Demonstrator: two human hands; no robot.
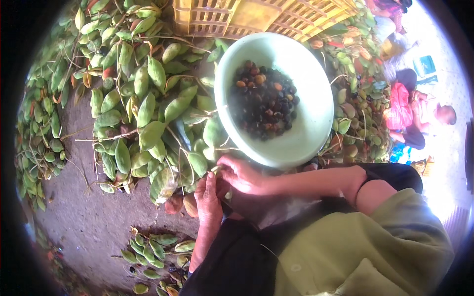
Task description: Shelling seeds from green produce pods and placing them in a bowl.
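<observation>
My left hand [208,198] and my right hand [241,174] meet just below the bowl, thumbs and fingertips close together. Pinched between them is a small green piece [216,169], seemingly part of a pod; the fingers hide most of it. Beyond my right hand, a pale green plastic basin [314,107] stands tilted, with many dark brown and some orange-brown round seeds [264,100] inside. A heap of green seed pods [152,135] on stalks lies left of the basin. Reddish-brown pods [174,204] rest beside my left hand.
A yellow plastic crate [255,16] stands behind the basin. A smaller group of green pods [157,248] lies on the dark floor [122,218] near my left forearm. More pods [351,107] are heaped at right. Another person [418,111] sits at the far right.
</observation>
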